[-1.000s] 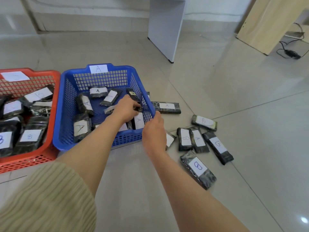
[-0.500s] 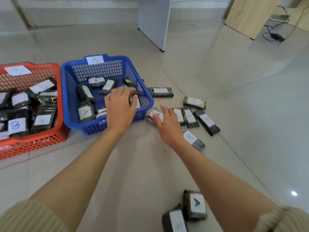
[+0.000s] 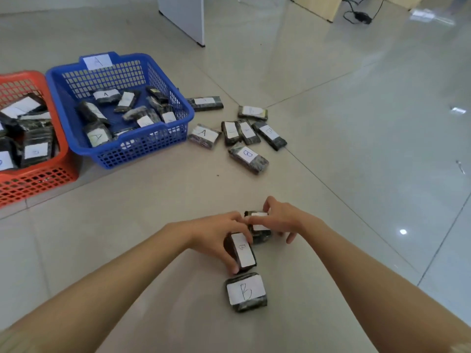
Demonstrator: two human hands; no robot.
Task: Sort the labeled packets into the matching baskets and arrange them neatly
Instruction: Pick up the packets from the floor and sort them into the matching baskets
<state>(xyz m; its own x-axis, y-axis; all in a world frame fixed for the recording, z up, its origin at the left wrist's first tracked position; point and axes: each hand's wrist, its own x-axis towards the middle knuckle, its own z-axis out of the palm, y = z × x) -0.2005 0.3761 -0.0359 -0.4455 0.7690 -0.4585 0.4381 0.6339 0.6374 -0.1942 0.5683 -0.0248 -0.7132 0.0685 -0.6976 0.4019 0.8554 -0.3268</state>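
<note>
Left hand [image 3: 216, 236] curled round packet [image 3: 243, 250] on near floor; right hand [image 3: 285, 217] pinching second packet [image 3: 258, 226] just beyond. Read both labels before lifting: A goes to blue basket [image 3: 142, 149], far left; B likely to red basket [image 3: 38, 179].

Open floor [image 3: 153, 212] between near packets [image 3: 246, 291] and blue basket [image 3: 142, 150], loose packet cluster [image 3: 248, 155] just right of it

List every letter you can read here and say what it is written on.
"A", faint: tag on the blue basket
"A": packet inside it, at the back
"A": floor packet beside that basket
"B": floor packet right of that
"B": packet nearest the camera
Blurred: labels under the left hand and right hand, and in the red basket.
</note>
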